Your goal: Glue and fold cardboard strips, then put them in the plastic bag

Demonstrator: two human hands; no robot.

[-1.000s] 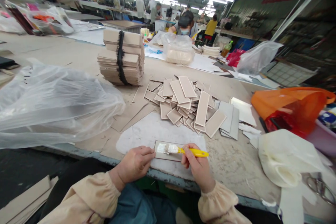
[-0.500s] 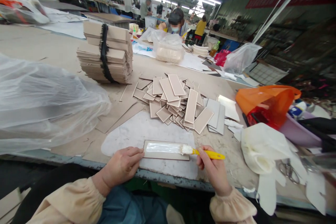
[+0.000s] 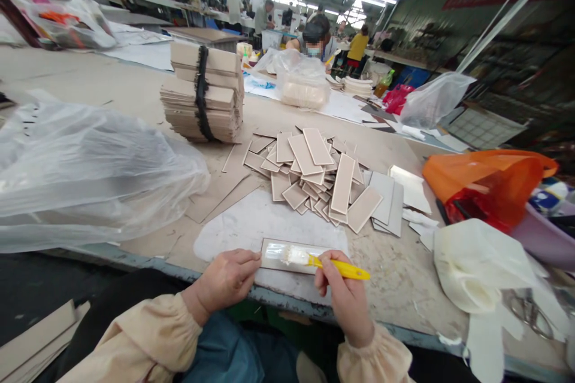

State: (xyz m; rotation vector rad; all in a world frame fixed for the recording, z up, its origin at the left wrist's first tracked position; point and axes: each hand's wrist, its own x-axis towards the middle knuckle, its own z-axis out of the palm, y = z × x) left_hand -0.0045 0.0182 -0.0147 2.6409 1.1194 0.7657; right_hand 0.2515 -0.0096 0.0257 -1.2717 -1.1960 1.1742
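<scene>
My left hand [image 3: 229, 278] grips the left end of a flat, light rectangular board strip [image 3: 272, 261] with its fingertips closed together. The strip lies on a white sheet [image 3: 238, 224] near the table's front edge. My right hand [image 3: 345, 293] is closed around the yellow handle of a brush [image 3: 353, 270]. The brush's white-coated bristles rest on the strip, left of its middle, and a glossy white wet layer shows there. Part of the strip's right end is hidden behind the right hand and brush. Beyond the sheet lies a loose pile of beige rectangular pieces [image 3: 309, 161].
A strapped stack of boards [image 3: 179, 102] stands behind left, near a clear plastic bag [image 3: 90, 173]. Grey pieces [image 3: 381, 197], an orange bag [image 3: 471, 173], a white container [image 3: 460, 263] and scissors [image 3: 532, 314] are at right. A co-worker [image 3: 317, 36] sits across the table.
The brush in my right hand has moved left along the strip, towards my left hand. My left hand still holds the strip's left end. The whole view has shifted slightly.
</scene>
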